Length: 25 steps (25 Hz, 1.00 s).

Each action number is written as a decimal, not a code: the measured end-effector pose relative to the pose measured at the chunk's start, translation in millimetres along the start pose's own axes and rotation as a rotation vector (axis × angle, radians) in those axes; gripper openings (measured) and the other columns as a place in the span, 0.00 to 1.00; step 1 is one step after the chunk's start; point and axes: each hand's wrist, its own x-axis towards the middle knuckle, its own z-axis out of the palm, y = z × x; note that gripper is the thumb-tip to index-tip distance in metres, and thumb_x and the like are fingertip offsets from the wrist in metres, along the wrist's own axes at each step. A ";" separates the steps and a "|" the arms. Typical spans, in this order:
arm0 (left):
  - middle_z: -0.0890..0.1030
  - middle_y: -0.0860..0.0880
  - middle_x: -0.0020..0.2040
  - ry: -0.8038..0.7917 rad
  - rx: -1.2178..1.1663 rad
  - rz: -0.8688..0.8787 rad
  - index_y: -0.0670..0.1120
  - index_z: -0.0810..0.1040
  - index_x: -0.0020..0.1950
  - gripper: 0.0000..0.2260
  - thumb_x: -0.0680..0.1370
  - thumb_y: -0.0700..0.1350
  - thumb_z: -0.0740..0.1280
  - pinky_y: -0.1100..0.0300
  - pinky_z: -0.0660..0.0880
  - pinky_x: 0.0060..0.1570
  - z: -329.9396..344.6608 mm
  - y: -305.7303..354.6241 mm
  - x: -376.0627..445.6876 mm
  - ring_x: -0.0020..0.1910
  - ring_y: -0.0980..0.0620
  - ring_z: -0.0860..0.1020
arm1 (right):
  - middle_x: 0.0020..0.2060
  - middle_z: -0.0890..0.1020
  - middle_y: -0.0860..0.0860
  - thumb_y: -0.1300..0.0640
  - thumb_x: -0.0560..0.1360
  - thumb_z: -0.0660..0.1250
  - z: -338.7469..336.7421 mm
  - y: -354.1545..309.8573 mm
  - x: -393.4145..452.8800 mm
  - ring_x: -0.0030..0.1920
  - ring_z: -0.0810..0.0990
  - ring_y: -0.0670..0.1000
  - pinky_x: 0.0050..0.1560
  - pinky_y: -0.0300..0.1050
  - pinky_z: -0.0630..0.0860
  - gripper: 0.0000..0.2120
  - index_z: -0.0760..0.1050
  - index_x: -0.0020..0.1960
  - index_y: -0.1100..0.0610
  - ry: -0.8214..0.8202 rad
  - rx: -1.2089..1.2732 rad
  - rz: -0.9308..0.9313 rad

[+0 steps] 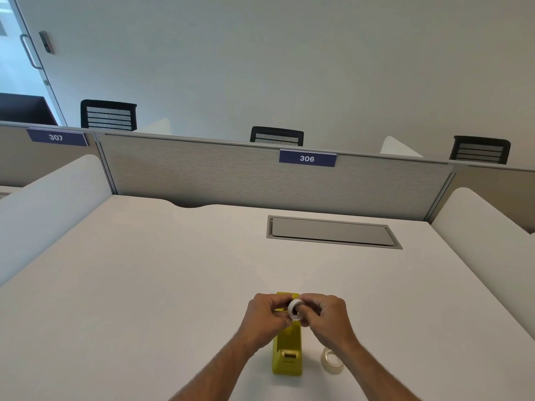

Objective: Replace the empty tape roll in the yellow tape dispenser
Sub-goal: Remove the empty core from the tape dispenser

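Observation:
The yellow tape dispenser [287, 354] stands on the white desk [144, 285], with its cutter end towards me. Just above its far end, my left hand [267, 314] and my right hand [325, 316] meet around a small white ring, the empty tape roll [295, 309]. Fingers of both hands pinch it. A thin yellow part [280, 309] shows by my left fingertips, against the ring's left side. A full roll of clear tape [331, 360] lies flat on the desk to the right of the dispenser, below my right forearm.
A grey cable hatch [333, 231] is set into the desk at the back right. A fabric partition [231, 172] labelled 306 closes the far edge, and white side panels [49, 204] flank the desk. Black chairs stand beyond the partition.

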 end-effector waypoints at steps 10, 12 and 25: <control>0.87 0.56 0.48 0.007 0.153 0.140 0.58 0.84 0.55 0.18 0.71 0.38 0.76 0.67 0.79 0.50 -5.4 4.3 5.0 0.46 0.60 0.85 | 0.39 0.88 0.54 0.67 0.74 0.72 -4.8 -4.4 5.2 0.41 0.86 0.56 0.38 0.48 0.84 0.08 0.86 0.46 0.56 -0.049 0.316 0.188; 0.87 0.57 0.49 0.013 0.169 0.153 0.58 0.84 0.56 0.18 0.72 0.38 0.76 0.68 0.80 0.51 -5.1 4.5 5.4 0.47 0.61 0.85 | 0.40 0.88 0.55 0.66 0.74 0.72 -5.7 -1.1 6.6 0.42 0.86 0.56 0.40 0.50 0.84 0.07 0.85 0.48 0.57 -0.054 0.339 0.217; 0.85 0.53 0.53 0.111 0.242 0.050 0.49 0.81 0.62 0.17 0.74 0.44 0.75 0.76 0.75 0.45 -7.1 -16.6 17.1 0.45 0.62 0.82 | 0.30 0.83 0.45 0.57 0.64 0.74 -28.5 52.9 14.8 0.31 0.82 0.47 0.33 0.41 0.79 0.03 0.81 0.35 0.51 0.108 -0.406 0.440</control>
